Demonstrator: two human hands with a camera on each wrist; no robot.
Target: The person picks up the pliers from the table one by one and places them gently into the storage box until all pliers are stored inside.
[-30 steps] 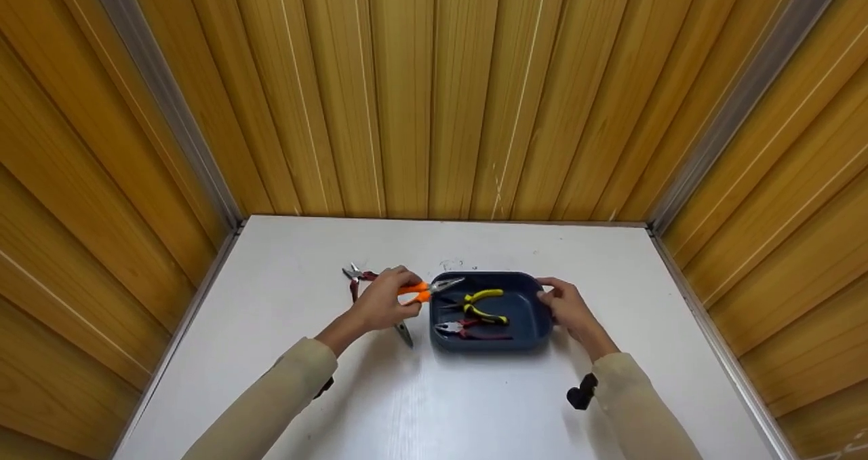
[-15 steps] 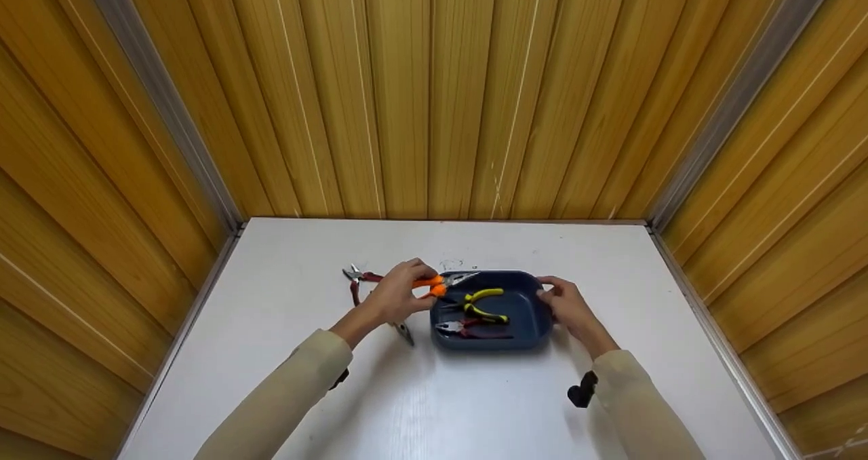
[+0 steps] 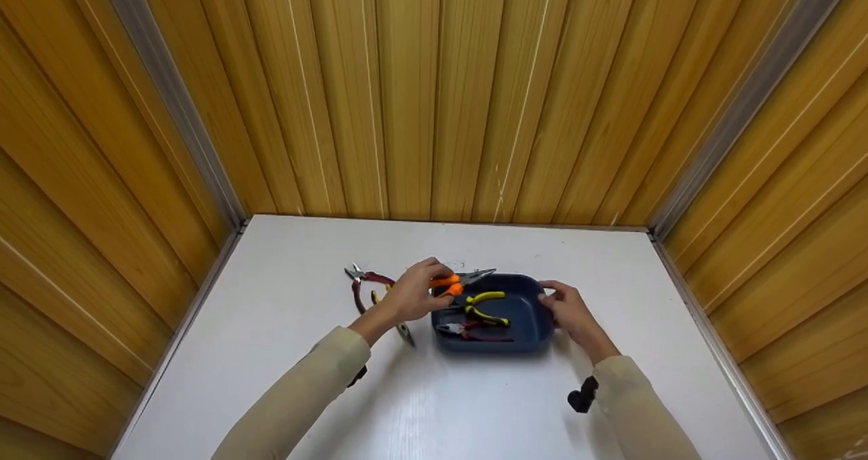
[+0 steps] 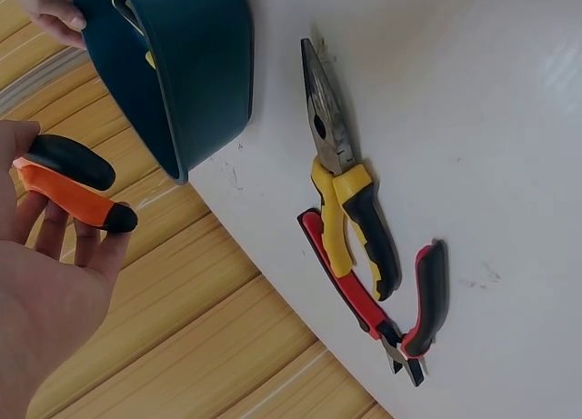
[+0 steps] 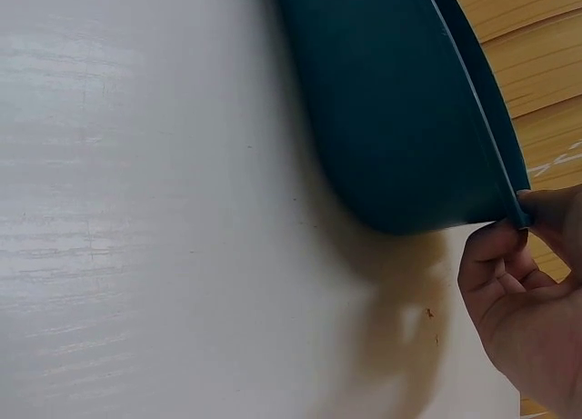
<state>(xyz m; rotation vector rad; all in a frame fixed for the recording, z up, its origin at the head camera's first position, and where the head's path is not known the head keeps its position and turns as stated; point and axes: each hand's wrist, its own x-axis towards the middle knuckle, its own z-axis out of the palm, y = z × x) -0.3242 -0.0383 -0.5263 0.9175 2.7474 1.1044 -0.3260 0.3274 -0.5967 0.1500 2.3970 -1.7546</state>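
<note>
My left hand (image 3: 415,293) grips orange-handled long-nose pliers (image 3: 450,285) by the handles, their metal nose pointing right over the back left of a dark blue bin (image 3: 529,345). In the left wrist view the black-and-orange handles (image 4: 73,199) lie across the fingers. My right hand (image 3: 568,311) pinches the bin's right rim between thumb and fingers, as the right wrist view shows too. Inside the bin are yellow-and-black pliers (image 3: 483,305) and red-handled pliers (image 3: 468,331).
On the white table (image 3: 475,412), left of the bin, lie yellow-and-black long-nose pliers (image 4: 350,201) overlapping red-and-black cutting pliers (image 4: 364,301). Wood-patterned panels (image 3: 434,93) wall the table at the back and both sides.
My left hand has moved rightward with the orange pliers, from the bin's left edge to above its back left part. My right hand and the bin have stayed put.
</note>
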